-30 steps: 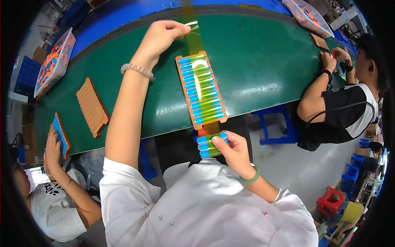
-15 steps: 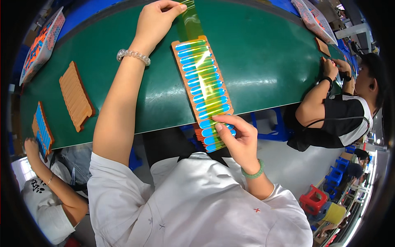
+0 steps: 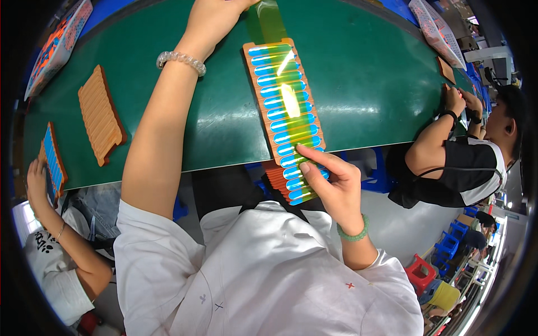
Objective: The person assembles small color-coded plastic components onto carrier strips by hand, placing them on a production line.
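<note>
A: Light OK?
B: Bright, from above; hard glare on translucent yellow film [image 3: 290, 101], softer sheen on green tabletop [image 3: 358, 84].
A: Shadows, blur?
B: Soft shadows in white T-shirt [image 3: 280, 269] folds. Ctr. fairly sharp, far R rim fuzzy. Fisheye bends edges, blk corners.

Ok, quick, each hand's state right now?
Left hand: at the yellow film; fingertips cut off by the picture's edge, grip can't be told.
Right hand: thumb and forefinger on film over blue pieces; grip underneath hidden, can't tell.
</note>
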Demonstrator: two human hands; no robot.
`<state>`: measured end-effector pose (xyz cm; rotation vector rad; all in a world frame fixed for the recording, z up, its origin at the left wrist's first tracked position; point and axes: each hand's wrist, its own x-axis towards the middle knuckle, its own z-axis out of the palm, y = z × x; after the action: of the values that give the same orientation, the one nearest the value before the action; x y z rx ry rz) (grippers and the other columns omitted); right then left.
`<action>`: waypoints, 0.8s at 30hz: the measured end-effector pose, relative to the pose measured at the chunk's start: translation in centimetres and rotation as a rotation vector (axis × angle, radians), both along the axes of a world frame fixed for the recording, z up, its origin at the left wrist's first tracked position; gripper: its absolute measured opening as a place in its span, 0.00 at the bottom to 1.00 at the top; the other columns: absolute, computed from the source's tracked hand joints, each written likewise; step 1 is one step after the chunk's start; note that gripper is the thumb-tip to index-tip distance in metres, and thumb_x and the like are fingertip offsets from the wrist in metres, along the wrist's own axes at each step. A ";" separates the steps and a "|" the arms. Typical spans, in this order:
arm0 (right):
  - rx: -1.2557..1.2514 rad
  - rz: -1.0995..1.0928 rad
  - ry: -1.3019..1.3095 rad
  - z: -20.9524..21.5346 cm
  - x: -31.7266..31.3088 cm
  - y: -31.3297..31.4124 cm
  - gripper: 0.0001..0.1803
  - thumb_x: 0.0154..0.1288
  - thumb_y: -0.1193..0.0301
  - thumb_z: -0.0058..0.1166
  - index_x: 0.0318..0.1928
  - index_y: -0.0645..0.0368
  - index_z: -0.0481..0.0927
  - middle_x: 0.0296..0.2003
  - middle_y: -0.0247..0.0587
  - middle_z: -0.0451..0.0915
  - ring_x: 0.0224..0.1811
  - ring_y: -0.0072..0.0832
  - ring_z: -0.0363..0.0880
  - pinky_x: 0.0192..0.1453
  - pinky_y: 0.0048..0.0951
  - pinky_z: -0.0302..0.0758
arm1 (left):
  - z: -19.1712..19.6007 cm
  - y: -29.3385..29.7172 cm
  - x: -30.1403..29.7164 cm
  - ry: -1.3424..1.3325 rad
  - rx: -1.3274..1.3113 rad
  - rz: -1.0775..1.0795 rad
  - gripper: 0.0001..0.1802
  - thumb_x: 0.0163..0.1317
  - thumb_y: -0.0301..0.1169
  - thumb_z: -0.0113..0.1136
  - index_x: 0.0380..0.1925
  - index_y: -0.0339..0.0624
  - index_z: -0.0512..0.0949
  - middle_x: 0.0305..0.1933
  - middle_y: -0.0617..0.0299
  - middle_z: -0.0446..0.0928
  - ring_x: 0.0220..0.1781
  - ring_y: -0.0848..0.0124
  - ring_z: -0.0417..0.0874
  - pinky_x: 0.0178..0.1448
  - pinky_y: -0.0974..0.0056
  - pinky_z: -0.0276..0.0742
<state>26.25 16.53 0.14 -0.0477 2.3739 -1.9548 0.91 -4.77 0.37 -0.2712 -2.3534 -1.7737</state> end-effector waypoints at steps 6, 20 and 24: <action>-0.036 0.003 -0.047 0.2 0.0 0.1 0.17 0.63 0.79 0.60 0.53 0.61 0.83 0.38 0.40 0.85 0.38 0.15 0.80 0.41 0.18 0.76 | 0.8 0.8 0.9 0.007 0.106 -0.023 0.08 0.62 0.28 0.63 0.35 0.32 0.84 0.32 0.63 0.83 0.33 0.77 0.78 0.40 0.71 0.74; 0.507 0.201 -0.019 4.8 -1.1 0.8 0.18 0.60 0.69 0.65 0.52 0.54 0.84 0.41 0.43 0.78 0.38 0.28 0.73 0.42 0.26 0.71 | 1.2 0.5 0.9 -0.044 0.154 -0.054 0.08 0.63 0.28 0.63 0.36 0.32 0.84 0.33 0.63 0.82 0.34 0.77 0.78 0.41 0.72 0.73; 0.937 0.280 0.401 5.8 -1.1 0.6 0.20 0.55 0.66 0.68 0.49 0.54 0.85 0.53 0.44 0.71 0.52 0.40 0.66 0.55 0.36 0.66 | 1.3 0.7 0.9 -0.027 0.183 -0.072 0.08 0.63 0.28 0.63 0.36 0.33 0.83 0.33 0.64 0.82 0.34 0.78 0.77 0.40 0.72 0.72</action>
<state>25.13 17.17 5.96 -0.7139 3.0512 -0.6282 1.83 -4.06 1.64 -0.3103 -2.2054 -2.0217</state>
